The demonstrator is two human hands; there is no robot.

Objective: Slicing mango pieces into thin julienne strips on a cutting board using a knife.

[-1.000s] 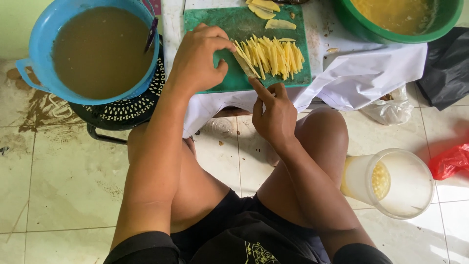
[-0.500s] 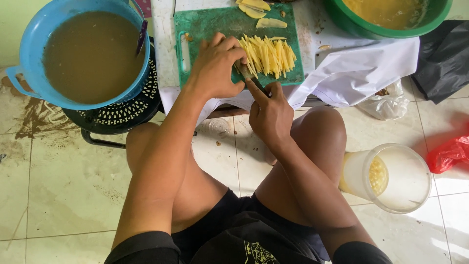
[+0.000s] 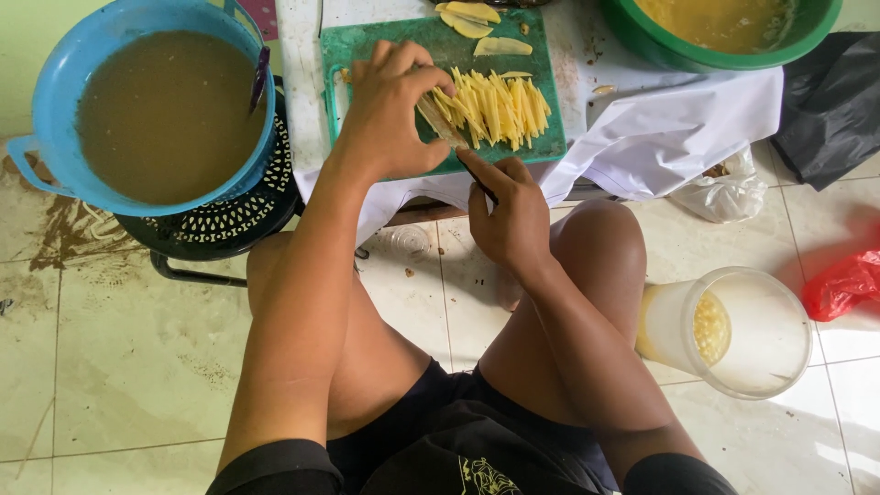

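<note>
A green cutting board [image 3: 532,55] lies on a low white-covered table, with a pile of thin yellow potato sticks [image 3: 495,105] on it. My left hand [image 3: 390,115] rests on the board's left half, fingertips pressing the left edge of the sticks. My right hand [image 3: 509,215] grips a knife [image 3: 440,124] by its dark handle at the board's near edge; the blade lies angled against the sticks under my left fingers. Three uncut yellow slices [image 3: 477,23] lie at the board's far edge.
A blue basin of brown water [image 3: 55,101] sits on a black perforated stool [image 3: 220,229] at the left. A green bowl [image 3: 678,50] stands at the top right. A clear plastic jug [image 3: 724,330] sits on the tiled floor beside my right knee, near black and red bags.
My left hand slid right across the board and closed onto the sticks. The knife blade moved in under my fingers. The view shifted slightly.
</note>
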